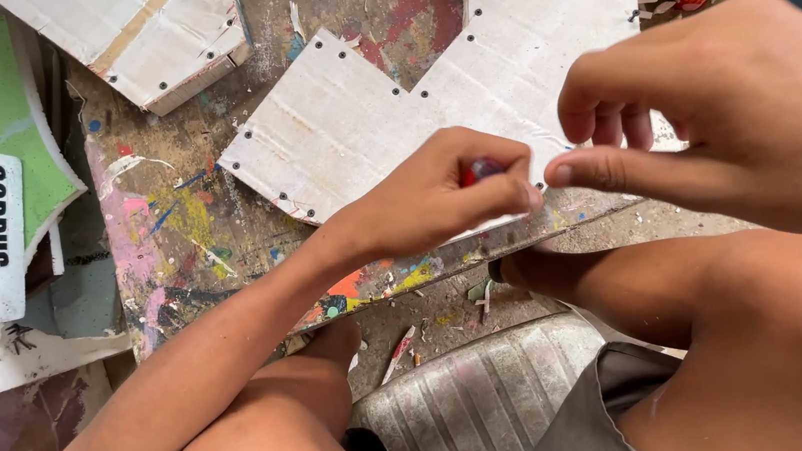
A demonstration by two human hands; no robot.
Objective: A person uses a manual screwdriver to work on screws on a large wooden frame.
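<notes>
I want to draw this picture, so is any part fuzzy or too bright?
Head view: even daylight with no harsh glare; the right hand sits close to the lens and looks big and slightly soft; the left hand and white cardboard piece are sharp; only soft shadow lies under the legs.

Small red thing (481,170) mostly hidden inside left hand (438,196) fingers.

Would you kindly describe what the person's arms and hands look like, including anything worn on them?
Both arms are bare to as far up as the view shows: no sleeves, gloves, watch or bands. The left hand and right hand carry no rings that I can see. The fingernails are short. Grey shorts are the only clothing in view.
</notes>
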